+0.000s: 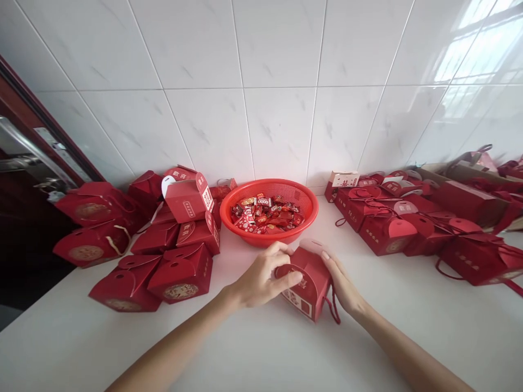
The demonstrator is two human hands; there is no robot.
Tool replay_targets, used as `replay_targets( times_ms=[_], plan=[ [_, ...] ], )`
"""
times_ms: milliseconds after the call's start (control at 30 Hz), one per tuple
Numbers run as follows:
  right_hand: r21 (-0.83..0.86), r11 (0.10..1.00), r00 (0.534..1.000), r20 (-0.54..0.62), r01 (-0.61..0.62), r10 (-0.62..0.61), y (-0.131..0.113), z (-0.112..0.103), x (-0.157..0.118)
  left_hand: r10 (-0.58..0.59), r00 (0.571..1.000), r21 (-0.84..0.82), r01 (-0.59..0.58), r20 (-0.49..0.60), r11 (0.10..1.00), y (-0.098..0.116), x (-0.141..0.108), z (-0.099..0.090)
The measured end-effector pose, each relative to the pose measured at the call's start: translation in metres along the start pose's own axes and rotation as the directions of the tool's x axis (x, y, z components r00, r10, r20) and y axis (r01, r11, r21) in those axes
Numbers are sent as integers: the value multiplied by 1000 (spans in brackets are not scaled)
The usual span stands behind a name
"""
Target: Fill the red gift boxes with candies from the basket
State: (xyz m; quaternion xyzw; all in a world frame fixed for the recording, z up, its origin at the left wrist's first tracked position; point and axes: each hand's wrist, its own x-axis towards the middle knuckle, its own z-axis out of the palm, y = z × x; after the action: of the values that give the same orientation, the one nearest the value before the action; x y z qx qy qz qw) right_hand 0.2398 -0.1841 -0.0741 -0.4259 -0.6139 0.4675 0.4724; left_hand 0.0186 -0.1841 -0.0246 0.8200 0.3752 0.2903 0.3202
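A small red gift box [311,268] with a twisted red cord and a pale printed panel stands on the white table, its rounded top flaps partly raised. My left hand [265,277] grips its left side, the thumb lying across the near flap and the fingers behind. Along the right side, my right hand [342,280] presses with its fingers reaching up to the far flap; its thumb is out of sight. The cord hangs by the right palm. Just behind the box is a red plastic basket [261,238] of wrapped sweets [265,213].
Several red gift boxes [180,275] are grouped and stacked at left, near a dark door with a metal handle [20,163]. More red boxes with cords [384,234] stand in rows at right, beside open cartons [461,201]. A tiled wall [281,125] bounds the table [245,348] behind.
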Motion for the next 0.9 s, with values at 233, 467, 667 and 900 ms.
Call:
replay_targets(
  times_ms=[233,467,667,900],
  plan=[
    [-83,996,998,-51,20,-24,-1,6,-4,-205,979,-190,201,-1,961,5,0,-1],
    [-454,841,872,-233,294,-431,7,2,0,-67,985,-24,72,159,997,15,-2,-14],
    [-733,381,714,199,563,-672,-22,-4,4,2,968,106,-29,250,994,26,-8,-17],
    [-639,395,751,537,660,-384,-66,-6,15,-49,981,283,-6,188,959,31,-14,-20]
  ],
)
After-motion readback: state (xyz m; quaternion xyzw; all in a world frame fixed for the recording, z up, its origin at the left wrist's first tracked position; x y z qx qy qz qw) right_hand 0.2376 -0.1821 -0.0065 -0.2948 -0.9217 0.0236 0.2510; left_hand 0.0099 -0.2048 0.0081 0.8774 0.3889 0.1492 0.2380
